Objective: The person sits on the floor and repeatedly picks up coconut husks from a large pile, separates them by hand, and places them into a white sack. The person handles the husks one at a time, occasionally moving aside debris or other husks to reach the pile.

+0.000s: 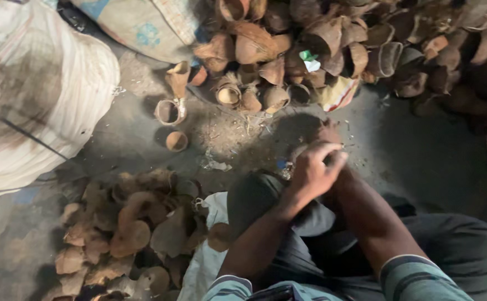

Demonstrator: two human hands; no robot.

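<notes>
I sit on the floor with both hands raised together in front of my knees. My left hand (314,167) is on top, its fingers curled tight over a small rounded coconut shell (295,154) that is mostly hidden. My right hand (328,132) lies just behind and under the left one. Only its knuckles show, so its grip is hidden. Both forearms meet at the hands, above my dark trousers (254,195).
A big heap of coconut shells (321,39) fills the back. A second pile of husk pieces (126,228) lies at my left. Two loose half shells (169,111) (176,141) sit on the grey floor. A bulging white sack (37,95) stands at left, and a white cloth (204,262) lies by my leg.
</notes>
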